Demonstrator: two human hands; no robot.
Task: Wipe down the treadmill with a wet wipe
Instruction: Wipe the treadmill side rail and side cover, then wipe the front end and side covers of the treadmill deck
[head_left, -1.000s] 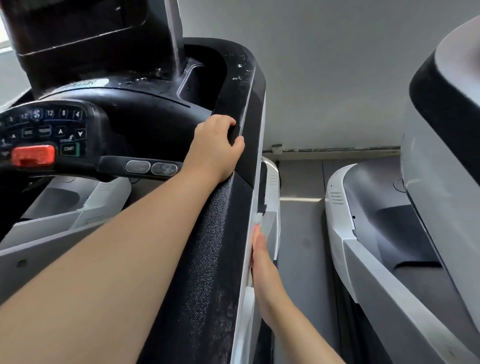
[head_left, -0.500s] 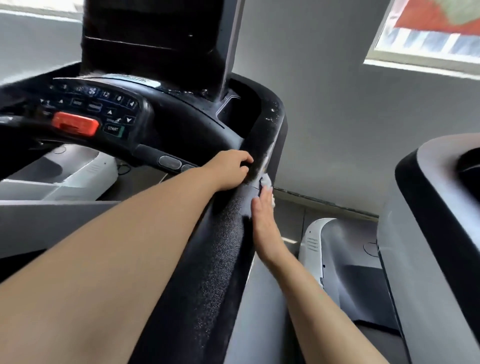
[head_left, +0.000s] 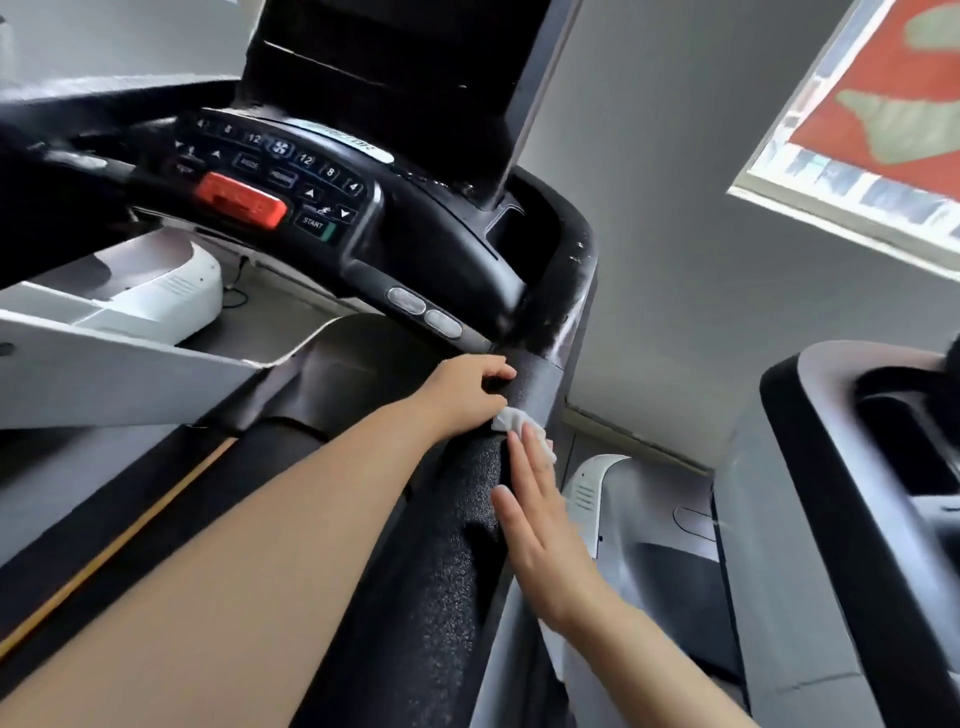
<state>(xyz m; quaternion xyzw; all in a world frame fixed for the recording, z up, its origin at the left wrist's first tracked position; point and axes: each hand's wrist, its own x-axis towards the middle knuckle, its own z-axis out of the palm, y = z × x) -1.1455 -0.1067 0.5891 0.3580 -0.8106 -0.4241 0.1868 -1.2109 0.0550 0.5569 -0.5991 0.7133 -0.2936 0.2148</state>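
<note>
At the centre of the frame, a crumpled white wet wipe (head_left: 522, 427) is pressed against the outer face of the treadmill's black textured handrail (head_left: 441, 561) by the straight, flat fingers of the right hand (head_left: 540, 514). The left hand (head_left: 467, 389), just above and left of the wipe, is curled round the rail near its smooth upper end, apparently as a brace.

The rail is judged to be partly wiped at most. For the step to be done well, even pressure should be kept through the flat fingers so that the wipe is not lost from under them on the pebbled surface, and long strokes along the rail should be preferred. The wipe could be wrapped round the rail so that its far side is reached. The console (head_left: 280, 176) at the upper left, with its red stop button (head_left: 240, 206), should be treated gently later.
</note>
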